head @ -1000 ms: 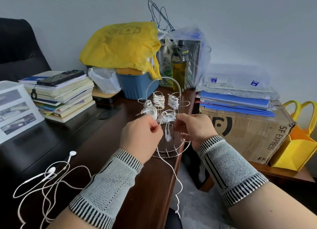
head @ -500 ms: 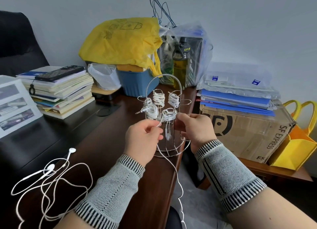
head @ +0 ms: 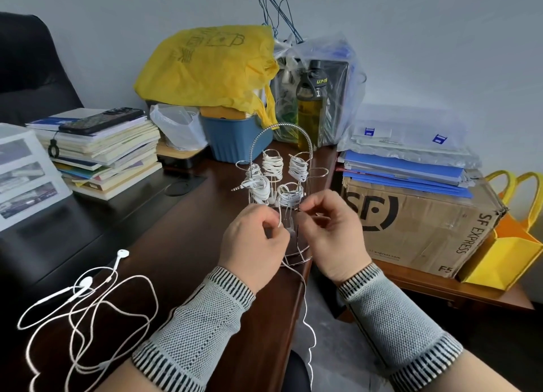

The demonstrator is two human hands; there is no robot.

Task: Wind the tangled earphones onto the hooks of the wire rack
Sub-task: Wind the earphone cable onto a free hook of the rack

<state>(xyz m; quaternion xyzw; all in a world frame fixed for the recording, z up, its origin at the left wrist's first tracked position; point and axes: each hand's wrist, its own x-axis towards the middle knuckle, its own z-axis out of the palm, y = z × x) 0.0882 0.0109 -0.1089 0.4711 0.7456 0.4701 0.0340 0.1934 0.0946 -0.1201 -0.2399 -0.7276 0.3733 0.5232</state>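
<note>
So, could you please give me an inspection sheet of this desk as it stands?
Surface: dark wooden desk.
Job's things: wire rack at the desk edge, several hooks wound; loose earphones lie at near left.
Clutter: book stack with phone, blue bin, yellow bag.
Hands: left hand and right hand pinch a white cord.
Cables: that cord trails off the desk edge.
Surroundings: cardboard box, grey wall.

wall (head: 411, 39): plain grey | desk (head: 182, 221): dark wood | chair (head: 32, 68): black
</note>
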